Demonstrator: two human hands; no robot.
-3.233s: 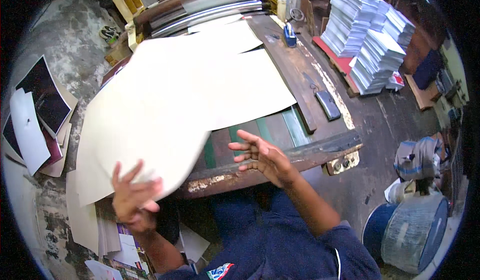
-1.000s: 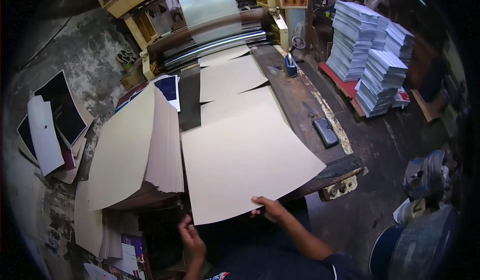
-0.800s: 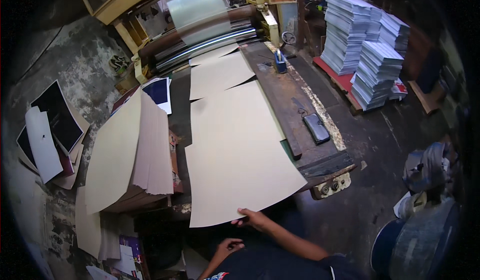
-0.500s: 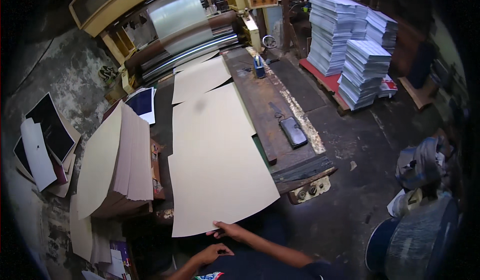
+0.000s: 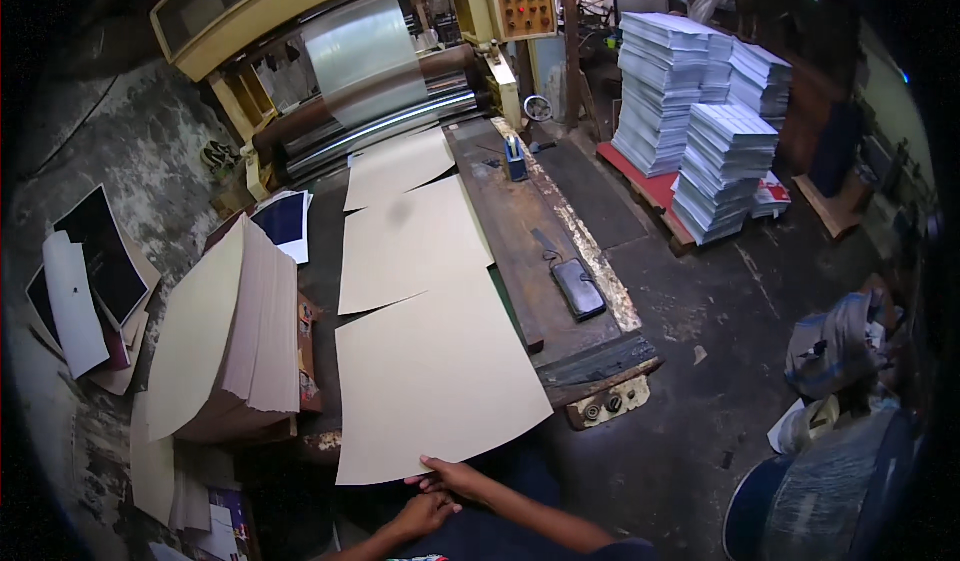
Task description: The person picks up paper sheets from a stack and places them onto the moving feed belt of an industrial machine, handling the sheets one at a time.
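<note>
My right hand pinches the near edge of a large cream paperboard sheet, its thumb on top and its fingers mostly hidden below. Close beside it, my left hand is curled closed, touching no sheet; I see nothing in it. Ahead of the held sheet lies a second cream sheet, and a third sheet reaches up to shiny metal rollers. The sheets lie in a line along the machine's table, their edges meeting or slightly overlapping.
A tall stack of cream sheets stands at the left, its top sheet curling. On the table's right side lie a black pouch and a small blue box. White paper stacks stand on a red pallet; a wrapped roll is at lower right.
The sheets ahead have moved toward the rollers, and a seam now shows beyond the held sheet. My left hand has come closer to my right, which keeps its hold. The view has tilted up slightly.
</note>
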